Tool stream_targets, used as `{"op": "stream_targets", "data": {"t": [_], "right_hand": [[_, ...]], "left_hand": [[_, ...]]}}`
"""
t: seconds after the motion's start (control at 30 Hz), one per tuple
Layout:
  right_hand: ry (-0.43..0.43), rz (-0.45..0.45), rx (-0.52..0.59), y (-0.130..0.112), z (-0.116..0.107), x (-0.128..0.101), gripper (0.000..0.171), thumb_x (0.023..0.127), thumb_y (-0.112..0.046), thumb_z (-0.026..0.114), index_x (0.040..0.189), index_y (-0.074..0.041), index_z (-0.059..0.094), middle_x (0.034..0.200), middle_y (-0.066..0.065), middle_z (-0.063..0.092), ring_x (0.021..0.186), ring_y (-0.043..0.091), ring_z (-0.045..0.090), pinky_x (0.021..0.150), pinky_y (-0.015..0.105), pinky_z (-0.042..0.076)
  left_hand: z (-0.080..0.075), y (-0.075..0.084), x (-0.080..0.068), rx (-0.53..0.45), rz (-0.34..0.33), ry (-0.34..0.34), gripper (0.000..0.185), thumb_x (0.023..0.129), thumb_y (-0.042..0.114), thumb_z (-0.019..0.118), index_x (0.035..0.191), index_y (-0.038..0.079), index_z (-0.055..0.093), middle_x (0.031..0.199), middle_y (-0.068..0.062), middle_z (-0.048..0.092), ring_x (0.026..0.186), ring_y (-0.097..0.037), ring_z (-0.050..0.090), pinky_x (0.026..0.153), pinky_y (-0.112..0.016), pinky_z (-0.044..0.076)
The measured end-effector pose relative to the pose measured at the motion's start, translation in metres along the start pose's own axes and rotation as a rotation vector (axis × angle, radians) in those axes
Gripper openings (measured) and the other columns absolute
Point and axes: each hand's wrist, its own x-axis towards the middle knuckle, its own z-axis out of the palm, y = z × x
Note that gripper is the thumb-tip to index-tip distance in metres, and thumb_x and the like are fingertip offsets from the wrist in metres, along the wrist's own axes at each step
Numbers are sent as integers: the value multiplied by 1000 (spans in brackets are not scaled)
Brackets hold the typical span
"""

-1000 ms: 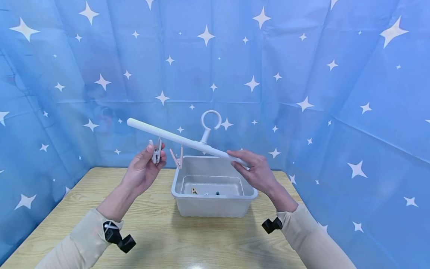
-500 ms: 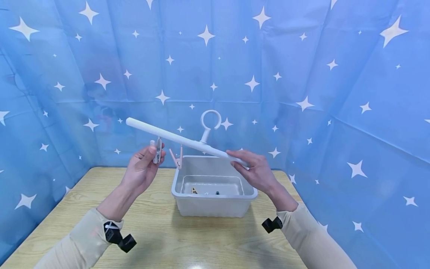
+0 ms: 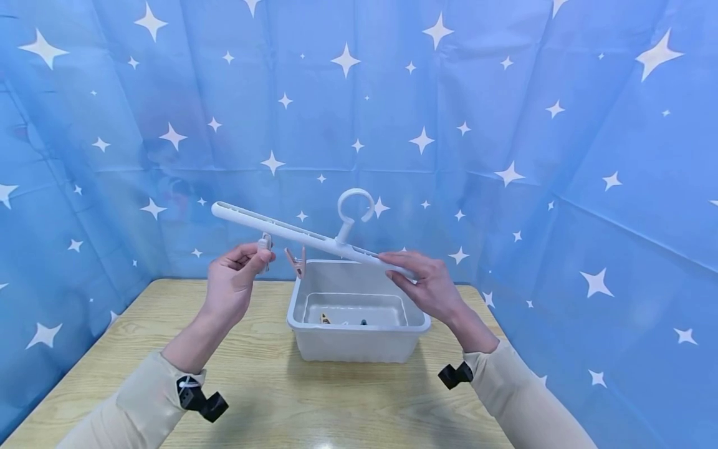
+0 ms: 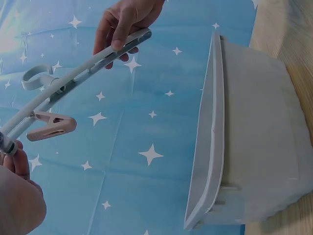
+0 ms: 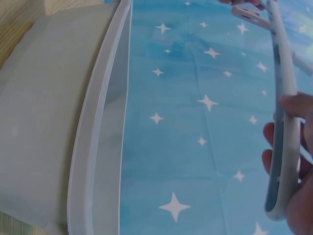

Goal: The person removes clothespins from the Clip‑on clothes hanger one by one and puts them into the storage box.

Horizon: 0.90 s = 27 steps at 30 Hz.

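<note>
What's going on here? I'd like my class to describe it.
A person holds a white hanger tilted in the air, the right hand gripping its lower end. The left hand pinches a pale clip just under the bar; whether that one is attached is hard to tell. A pink clip hangs from the bar nearby. A grey bin stands on the table with a few small things inside.
</note>
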Motion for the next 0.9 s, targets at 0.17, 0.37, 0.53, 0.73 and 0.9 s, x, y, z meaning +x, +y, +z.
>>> {"op": "stream_targets", "data": {"t": [0.17, 0.37, 0.53, 0.73, 0.9], "right_hand": [[-5, -20, 2, -1, 1, 0, 40, 85, -1, 76, 122, -18, 73, 116, 4, 75, 105, 21, 71, 73, 25, 53], [-26, -26, 0, -2, -1, 2, 40, 87, -4, 75, 124, -19, 72, 118, 3, 74, 107, 20, 71, 68, 20, 49], [-20, -57, 16, -2, 1, 2, 43, 85, -2, 76, 125, -18, 72, 117, 6, 75, 99, 18, 72, 66, 18, 47], [-5, -97, 35, 0, 4, 0, 48, 83, 3, 76, 126, -17, 72, 109, 10, 76, 76, 11, 66, 56, 17, 41], [3, -78, 14, 0, 4, 0, 47, 84, 1, 76, 126, -18, 71, 108, 9, 77, 75, 10, 64, 56, 16, 40]], "left_hand": [[0, -1, -1, 158, 60, 78, 13, 88, 5, 75, 93, 16, 78, 74, 9, 69, 68, -7, 57, 65, -19, 50], [1, -3, -2, 162, 139, 127, 18, 85, 0, 76, 98, 13, 79, 76, 9, 71, 64, -6, 58, 58, -17, 47], [3, -3, -3, 182, 198, 156, 21, 82, -2, 78, 100, 9, 78, 75, 10, 71, 63, -5, 57, 56, -16, 45], [3, -2, -3, 228, 233, 166, 22, 81, -1, 80, 102, 6, 78, 75, 11, 70, 61, -5, 54, 51, -16, 39], [2, -2, -2, 184, 208, 141, 24, 84, -2, 77, 108, 1, 76, 79, 9, 73, 64, -4, 57, 54, -15, 43]]}}
